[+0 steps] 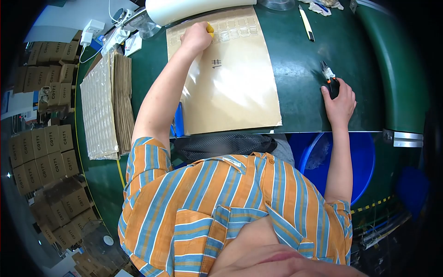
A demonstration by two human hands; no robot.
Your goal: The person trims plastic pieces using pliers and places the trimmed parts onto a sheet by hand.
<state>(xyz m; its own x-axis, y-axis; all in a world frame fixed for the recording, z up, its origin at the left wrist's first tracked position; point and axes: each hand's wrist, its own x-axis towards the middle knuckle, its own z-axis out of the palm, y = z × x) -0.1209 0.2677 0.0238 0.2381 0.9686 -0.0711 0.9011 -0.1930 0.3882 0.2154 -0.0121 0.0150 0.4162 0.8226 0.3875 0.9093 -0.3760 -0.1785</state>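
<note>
My left hand (197, 37) is closed at the upper left of a brown cardboard sheet (235, 97), with a small yellow thing (210, 30) held at its fingers. A row of small clear pieces (233, 30) runs along the sheet's far part, to the right of that hand. Handwritten "1#" marks the sheet's middle. On the green table (295, 92), to the right of the sheet, my right hand (340, 99) is wrapped round the dark handles of pliers (329, 76), whose jaws point away from me.
A stack of cardboard sheets (122, 101) stands at the left. Beyond the brown sheet lies a white roll (194, 8). A cutter knife (306, 23) rests at the far right. Below the table edge is a blue bin (364, 166). Boxes (41, 143) are piled at the far left.
</note>
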